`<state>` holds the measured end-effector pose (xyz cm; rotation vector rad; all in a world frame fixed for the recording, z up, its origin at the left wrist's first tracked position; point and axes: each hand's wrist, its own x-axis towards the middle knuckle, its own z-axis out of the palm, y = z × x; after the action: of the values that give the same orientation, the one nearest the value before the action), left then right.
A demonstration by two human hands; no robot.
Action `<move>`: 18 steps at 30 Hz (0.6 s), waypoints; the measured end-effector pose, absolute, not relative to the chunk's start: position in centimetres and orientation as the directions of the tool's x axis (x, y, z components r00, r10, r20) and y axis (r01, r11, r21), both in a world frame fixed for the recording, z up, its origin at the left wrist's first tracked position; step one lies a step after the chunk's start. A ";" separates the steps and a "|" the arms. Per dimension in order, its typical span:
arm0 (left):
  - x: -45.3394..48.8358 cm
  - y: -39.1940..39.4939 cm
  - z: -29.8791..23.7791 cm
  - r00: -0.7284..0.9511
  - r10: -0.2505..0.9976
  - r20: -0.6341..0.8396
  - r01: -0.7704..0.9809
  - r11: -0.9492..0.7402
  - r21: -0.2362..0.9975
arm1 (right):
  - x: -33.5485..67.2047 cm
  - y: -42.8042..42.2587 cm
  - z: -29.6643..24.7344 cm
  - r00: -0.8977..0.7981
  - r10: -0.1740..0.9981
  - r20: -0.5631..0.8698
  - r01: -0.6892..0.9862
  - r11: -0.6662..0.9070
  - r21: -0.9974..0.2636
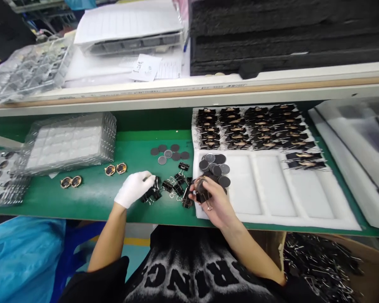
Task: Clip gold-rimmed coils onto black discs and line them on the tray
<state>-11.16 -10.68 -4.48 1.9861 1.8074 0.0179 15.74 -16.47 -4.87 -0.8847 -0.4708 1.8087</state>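
My left hand [133, 188], in a white glove, has its fingers closed on a black binder clip [156, 183] at the edge of a small group of clips. Bare, my right hand [217, 201] grips a dark round piece [201, 184] together with a binder clip [204, 197], whose wire handles stick out below. Between the hands lies a loose pile of black binder clips [177, 185]. Grey and black discs [215, 168] are heaped in the near left part of the white foam tray [273, 185], just beyond my right hand. Several more discs [168, 154] lie flat on the green table.
Rows of clipped pieces [249, 128] fill the tray's far part. Gold-rimmed round pairs [71, 182] lie at left before stacked clear plastic trays [72, 139]. A white shelf edge [177, 94] crosses above the table. A box of binder clips [322, 261] stands below right.
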 end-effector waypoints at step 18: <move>-4.1 -13.1 -2.3 0.252 0.966 0.062 0.715 -0.229 0.660 | 15.6 -15.5 -4.9 -0.244 0.967 -0.080 -0.426 -0.180 -0.887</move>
<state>-4.06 -13.12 -2.30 2.0202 1.5230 0.6473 15.62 -15.46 -4.89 -0.8360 -0.9398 1.6523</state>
